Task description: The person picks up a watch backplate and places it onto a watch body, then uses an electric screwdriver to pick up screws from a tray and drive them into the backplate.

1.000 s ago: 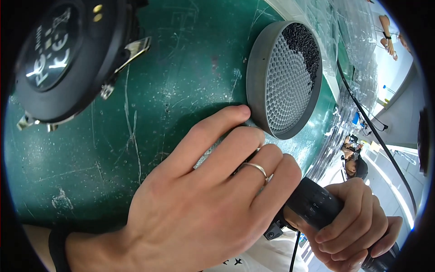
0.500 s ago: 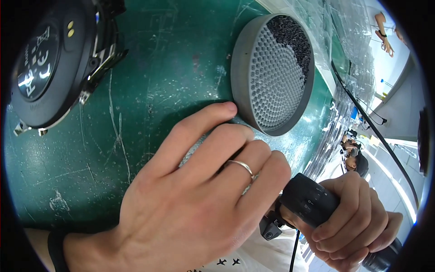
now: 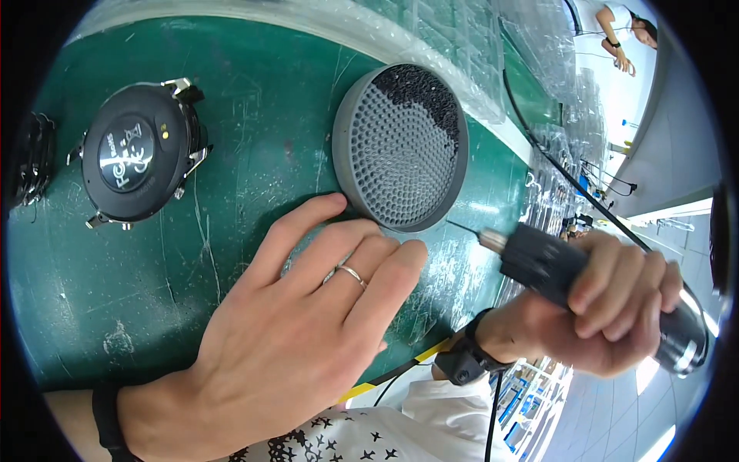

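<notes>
While left hand (image 3: 296,339) lies flat on green mat (image 3: 231,154), right hand (image 3: 608,308) grips electric screwdriver (image 3: 554,266) — beside grey screw tray (image 3: 400,146)

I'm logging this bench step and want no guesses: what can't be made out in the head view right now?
- Whatever lies under the left hand: the flat palm and fingers cover it.
- The rear end of the electric screwdriver: the right hand wraps it, and the picture's rim cuts it off.
- The black object at the left edge: cropped and dark.
- Single pieces in the round grey honeycomb tray: too small.
</notes>
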`<state>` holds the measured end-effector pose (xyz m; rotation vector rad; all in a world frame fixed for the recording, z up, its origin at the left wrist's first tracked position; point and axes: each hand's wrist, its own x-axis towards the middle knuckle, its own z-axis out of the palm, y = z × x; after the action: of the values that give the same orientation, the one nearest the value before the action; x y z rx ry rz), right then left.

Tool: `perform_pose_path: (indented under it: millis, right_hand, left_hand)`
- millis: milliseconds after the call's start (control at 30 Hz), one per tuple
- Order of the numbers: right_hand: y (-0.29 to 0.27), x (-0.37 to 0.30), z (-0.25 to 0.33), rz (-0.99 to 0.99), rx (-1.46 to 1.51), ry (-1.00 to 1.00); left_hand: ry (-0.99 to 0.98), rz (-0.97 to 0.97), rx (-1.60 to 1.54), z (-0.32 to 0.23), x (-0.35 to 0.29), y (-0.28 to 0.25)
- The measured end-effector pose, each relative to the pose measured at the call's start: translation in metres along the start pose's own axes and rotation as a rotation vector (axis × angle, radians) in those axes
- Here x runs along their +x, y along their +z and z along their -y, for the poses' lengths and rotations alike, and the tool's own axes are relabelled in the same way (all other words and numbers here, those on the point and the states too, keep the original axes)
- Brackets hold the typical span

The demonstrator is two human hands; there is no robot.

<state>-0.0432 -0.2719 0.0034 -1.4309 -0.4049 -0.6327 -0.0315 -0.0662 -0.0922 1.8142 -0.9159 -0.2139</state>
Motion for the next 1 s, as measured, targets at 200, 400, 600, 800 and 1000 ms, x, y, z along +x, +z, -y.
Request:
perform_pose_path:
  millis: [200, 400, 600, 800, 1000]
  right_hand:
    - [-0.001, 0.000, -0.023, 0.057, -0.095, 0.043]
    - [-0.001, 0.001, -0.022, 0.053, -0.104, 0.035]
    - [0.000, 0.000, -0.023, 0.068, -0.095, 0.057]
    - [0.001, 0.000, -0.022, 0.055, -0.108, 0.060]
    - [0.001, -0.001, -0.022, 0.029, -0.098, 0.069]
  left_hand:
    - [0.036, 0.149, 0.039, 0.002, 0.002, -0.006]
    - [0.013, 0.110, 0.049, 0.001, 0.000, -0.006]
    - [0.009, 0.109, 0.043, 0.000, 0.003, -0.006]
    - [0.018, 0.108, 0.043, -0.001, 0.004, -0.007]
    - [0.022, 0.128, 0.049, -0.001, 0.002, -0.008]
